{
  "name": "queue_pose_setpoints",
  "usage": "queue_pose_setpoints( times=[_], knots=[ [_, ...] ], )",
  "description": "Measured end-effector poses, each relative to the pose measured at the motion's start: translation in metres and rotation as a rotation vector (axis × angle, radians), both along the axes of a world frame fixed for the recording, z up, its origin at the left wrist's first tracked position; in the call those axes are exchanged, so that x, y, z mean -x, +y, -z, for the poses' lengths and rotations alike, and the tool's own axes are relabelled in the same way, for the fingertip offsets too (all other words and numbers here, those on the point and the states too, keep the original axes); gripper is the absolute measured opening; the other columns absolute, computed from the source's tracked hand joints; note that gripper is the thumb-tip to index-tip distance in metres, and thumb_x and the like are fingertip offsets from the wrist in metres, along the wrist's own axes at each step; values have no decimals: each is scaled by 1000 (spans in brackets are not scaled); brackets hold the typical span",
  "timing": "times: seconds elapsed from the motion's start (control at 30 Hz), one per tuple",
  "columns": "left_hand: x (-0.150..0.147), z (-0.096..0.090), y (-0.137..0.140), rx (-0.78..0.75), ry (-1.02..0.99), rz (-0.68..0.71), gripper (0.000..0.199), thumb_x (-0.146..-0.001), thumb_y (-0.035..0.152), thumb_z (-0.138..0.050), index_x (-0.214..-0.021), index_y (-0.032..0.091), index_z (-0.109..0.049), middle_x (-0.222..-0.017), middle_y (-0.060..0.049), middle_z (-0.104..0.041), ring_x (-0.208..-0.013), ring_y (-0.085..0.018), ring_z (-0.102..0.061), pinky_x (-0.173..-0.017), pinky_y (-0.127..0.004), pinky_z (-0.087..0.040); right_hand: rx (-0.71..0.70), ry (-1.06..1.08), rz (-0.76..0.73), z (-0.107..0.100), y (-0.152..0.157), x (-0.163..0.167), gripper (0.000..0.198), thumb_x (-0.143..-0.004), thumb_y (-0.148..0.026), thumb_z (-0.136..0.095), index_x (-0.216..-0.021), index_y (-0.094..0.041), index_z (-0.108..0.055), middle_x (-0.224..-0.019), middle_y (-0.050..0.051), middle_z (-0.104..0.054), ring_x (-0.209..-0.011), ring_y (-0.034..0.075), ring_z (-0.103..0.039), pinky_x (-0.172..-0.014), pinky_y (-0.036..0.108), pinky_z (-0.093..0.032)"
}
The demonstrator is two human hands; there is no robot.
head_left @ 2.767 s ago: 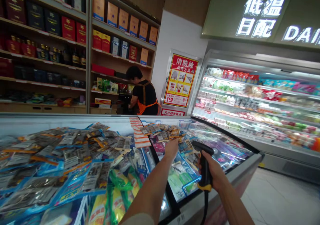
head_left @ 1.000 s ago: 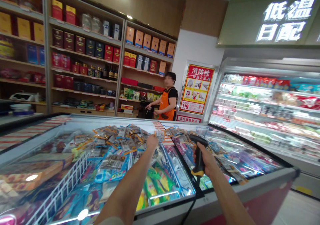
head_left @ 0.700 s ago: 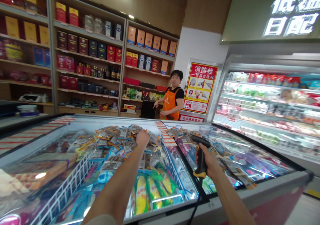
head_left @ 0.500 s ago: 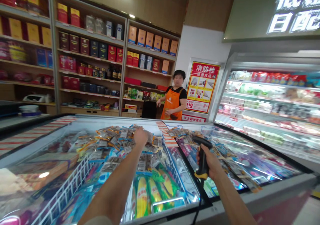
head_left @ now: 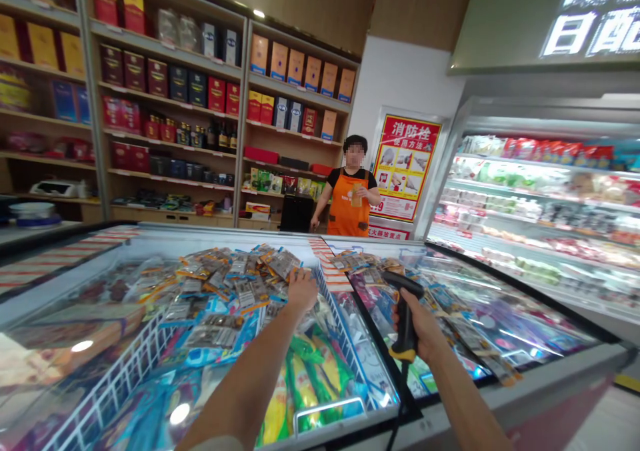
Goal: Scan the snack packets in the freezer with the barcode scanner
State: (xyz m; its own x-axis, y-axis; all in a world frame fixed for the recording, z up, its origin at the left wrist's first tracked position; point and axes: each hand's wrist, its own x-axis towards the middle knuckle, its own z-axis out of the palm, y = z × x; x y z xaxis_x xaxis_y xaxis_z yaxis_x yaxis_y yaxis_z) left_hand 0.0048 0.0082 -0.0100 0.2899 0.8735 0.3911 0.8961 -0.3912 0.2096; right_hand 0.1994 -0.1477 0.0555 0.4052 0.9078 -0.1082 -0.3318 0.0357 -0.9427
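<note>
**Grip on scanner, left hand among the packets**

Closed round the handle of a black barcode scanner (head_left: 404,307), the right hand (head_left: 423,327) holds it upright above the freezer's glass lid (head_left: 470,321), with the scanner head pointing away toward the far edge. The cord drops from its yellow base and is cut off at the bottom of the frame. The left hand (head_left: 301,289) reaches into the open compartment and rests on the heap of flat snack packets (head_left: 225,287); its fingers are hidden behind the back of the hand, so whether they pinch a packet or lie spread cannot be told.

Print on the packets is too small to read. Yellow and green bags (head_left: 305,384) lie near the freezer's front edge, inside a white wire basket (head_left: 125,377). More packets lie on the glass at the far edge, to the right of the open compartment.

Glare blurs what is under the lid at the left corner. Beyond the chest freezer (head_left: 540,377), a person in an orange apron (head_left: 350,201) stands before wooden shelves (head_left: 240,104) of boxes and bottles. A red poster (head_left: 407,157) hangs beside an open chiller (head_left: 550,211) along the right wall, whose goods are blurred.
</note>
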Motion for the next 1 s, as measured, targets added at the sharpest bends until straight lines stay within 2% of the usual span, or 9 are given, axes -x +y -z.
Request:
queue_pose_setpoints(
  times=[0.1,0.17,0.37,0.5,0.63,0.77,0.9,1.0],
  knots=[
    [10,-7,11,-10,5,-52,28,-77,30,-46,-98,14,-56,-119,-9,-47,-117,-25,-31,-96,-51,-12,12,-2,3,2,4,-3,21,-68,-35,-56,-65,-15,-49,-43,-4,-50,-34,8,-44,-32,19,-39],
    [4,-13,18,-26,-9,-77,31,-77,31,-46,-102,14,-53,-118,-9,-46,-114,-24,-35,-94,-51,-19,18,2,6,3,8,-6,22,-67,-35,-57,-65,-15,-49,-43,-4,-50,-34,8,-44,-32,19,-39],
    [-61,-16,45,-6,-84,12,39,-79,30,-44,-115,17,-43,-121,-9,-42,-106,-22,-43,-86,-45,-35,4,14,3,8,22,-21,25,-63,-37,-61,-69,-16,-50,-47,-4,-52,-36,8,-46,-33,19,-40],
    [-96,-8,65,78,-117,68,42,-79,31,-44,-118,18,-40,-127,-10,-35,-112,-25,-37,-89,-49,-31,8,-2,28,7,28,-35,28,-62,-40,-62,-69,-16,-51,-49,-3,-53,-36,8,-47,-33,19,-40],
    [-109,-3,77,152,-125,121,43,-78,36,-43,-117,18,-42,-129,-10,-34,-118,-28,-28,-92,-54,-22,13,-15,37,3,33,-45,28,-63,-41,-61,-72,-15,-53,-50,-3,-54,-37,7,-48,-35,18,-40],
    [-106,0,67,182,-126,185,40,-77,36,-45,-112,16,-47,-124,-10,-40,-117,-27,-30,-93,-54,-20,16,-28,21,3,38,-45,28,-64,-41,-59,-71,-15,-53,-50,-2,-55,-36,8,-48,-33,19,-40],
    [-96,-1,40,185,-164,244,33,-78,33,-45,-106,15,-50,-114,-8,-49,-105,-21,-44,-89,-47,-31,3,-34,18,3,37,-32,28,-63,-41,-61,-68,-15,-52,-48,-3,-54,-36,8,-48,-33,19,-39],
    [-88,-3,22,204,-251,195,31,-79,31,-45,-104,14,-50,-107,-8,-52,-95,-18,-50,-81,-42,-39,4,-37,12,2,29,-19,28,-62,-40,-61,-67,-15,-51,-49,-2,-54,-37,8,-48,-33,19,-40]
  ],
)
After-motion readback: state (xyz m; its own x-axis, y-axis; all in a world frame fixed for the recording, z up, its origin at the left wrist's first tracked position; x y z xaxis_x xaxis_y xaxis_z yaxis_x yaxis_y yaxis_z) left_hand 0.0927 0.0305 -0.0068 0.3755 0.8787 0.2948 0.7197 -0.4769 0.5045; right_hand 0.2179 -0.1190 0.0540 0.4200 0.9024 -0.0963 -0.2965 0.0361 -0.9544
